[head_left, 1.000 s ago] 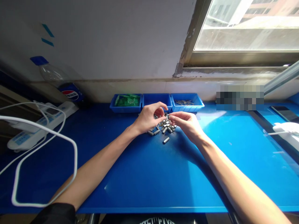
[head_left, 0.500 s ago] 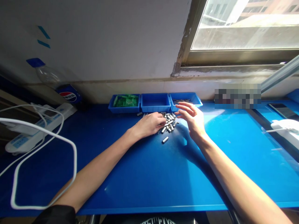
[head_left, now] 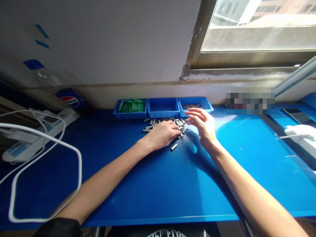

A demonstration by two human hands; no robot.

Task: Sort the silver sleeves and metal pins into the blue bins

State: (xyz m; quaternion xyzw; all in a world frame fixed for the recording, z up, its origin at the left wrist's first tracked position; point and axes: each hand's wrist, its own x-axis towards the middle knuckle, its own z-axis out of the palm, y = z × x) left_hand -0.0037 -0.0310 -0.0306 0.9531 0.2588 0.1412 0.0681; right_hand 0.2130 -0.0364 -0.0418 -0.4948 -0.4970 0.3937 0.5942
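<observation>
On the blue bench (head_left: 153,184), just in front of three blue trays, a loose heap of small metal pieces (head_left: 181,123), some silver, some dark, lying at mixed angles. One single piece (head_left: 174,147) apart from the heap, on the near side, lying flat and aslant.

Over the heap, left hand (head_left: 164,133), back upward, fingers bent down among the pieces and covering much of the middle. Fingertips partly hidden; impossible to tell from this view whether closed on any piece. To the right of the heap, right hand (head_left: 203,125), fingers parted and slightly curled, just before the right-hand tray. Hands apart from each other, with part of the heap visible between. Shadow of the right arm noted on the bench.

Behind the heap, in one row side by side: left-hand tray (head_left: 130,115) with green translucent items (head_left: 133,105); middle tray (head_left: 164,113); right-hand tray (head_left: 196,99) with thin, dark, rod-like pieces (head_left: 191,106).

At the far left, a bottle (head_left: 70,98) with blue cap and label, a white power strip (head_left: 14,151), and a looped white cable (head_left: 80,164) crossing in front of the left forearm. At the far right, a dark flat device (head_left: 298,116) beside a white object (head_left: 302,133). Above, a window (head_left: 259,39), with bright light across the right part of the bench.
</observation>
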